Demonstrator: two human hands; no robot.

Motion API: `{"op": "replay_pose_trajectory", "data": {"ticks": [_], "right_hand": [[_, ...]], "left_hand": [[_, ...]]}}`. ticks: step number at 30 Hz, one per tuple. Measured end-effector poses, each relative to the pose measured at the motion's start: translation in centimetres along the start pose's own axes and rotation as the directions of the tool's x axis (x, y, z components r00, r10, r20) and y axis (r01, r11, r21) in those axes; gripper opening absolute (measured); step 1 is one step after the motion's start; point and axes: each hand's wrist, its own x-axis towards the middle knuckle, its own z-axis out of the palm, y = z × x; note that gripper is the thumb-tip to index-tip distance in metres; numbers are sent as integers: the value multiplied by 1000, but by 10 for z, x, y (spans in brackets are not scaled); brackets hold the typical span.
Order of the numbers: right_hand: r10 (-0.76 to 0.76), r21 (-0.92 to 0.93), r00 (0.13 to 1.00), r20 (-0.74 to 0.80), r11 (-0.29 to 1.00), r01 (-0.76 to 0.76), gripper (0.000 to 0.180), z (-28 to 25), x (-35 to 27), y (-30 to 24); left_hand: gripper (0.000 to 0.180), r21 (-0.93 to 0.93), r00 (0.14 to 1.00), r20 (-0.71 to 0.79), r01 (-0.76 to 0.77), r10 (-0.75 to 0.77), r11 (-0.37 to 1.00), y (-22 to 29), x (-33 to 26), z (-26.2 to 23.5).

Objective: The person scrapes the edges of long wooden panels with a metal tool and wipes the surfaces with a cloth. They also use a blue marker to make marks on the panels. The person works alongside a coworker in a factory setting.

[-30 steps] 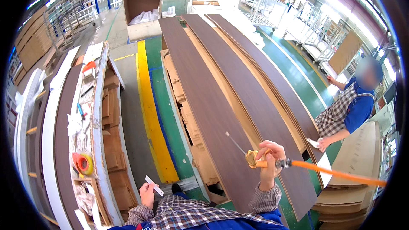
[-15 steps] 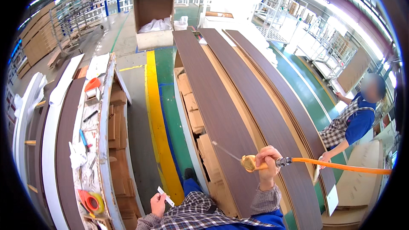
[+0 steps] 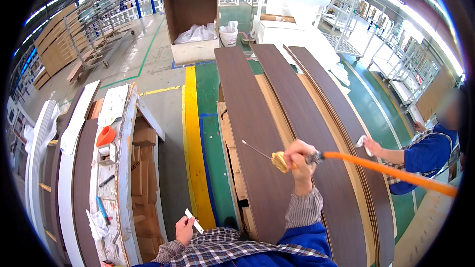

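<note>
The right grip (image 3: 300, 162), curled closed, is holding a thin-nozzled yellow air gun (image 3: 278, 160) above dark-brown wood-grain boards (image 3: 255, 133), probably handling light and stiff, best held by its body. The left grip (image 3: 185, 230) is pinching a flat white strip (image 3: 194, 221). A brown open-fronted cabinet (image 3: 190, 12) is containing white plastic bags (image 3: 198, 33).

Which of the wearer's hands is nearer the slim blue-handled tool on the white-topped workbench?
Left. Left hand is right of the tool, past the workbench; right hand is farther right, above long brown panels.
</note>
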Motion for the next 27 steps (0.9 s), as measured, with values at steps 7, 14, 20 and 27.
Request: {"op": "replay_pose_trajectory", "data": {"ticks": [7,14,20,27], "right_hand": [[-22,222,1000,0,975,21,13,-3,101,110],[-283,-309,950,-132,922,232,12,-37,143,185],[-36,-31,909,-416,999,25,13,-81,152,158],[-64,-47,817,-574,998,45,12,-48,179,142]], "left_hand": [[18,-60,987,121,113,-105,992,41,109,44],[19,40,922,383,50,-61,998,117,248,114],[25,258,785,619,-214,9,942,166,395,183],[30,283,628,778,-345,-4,895,197,514,240]]}}
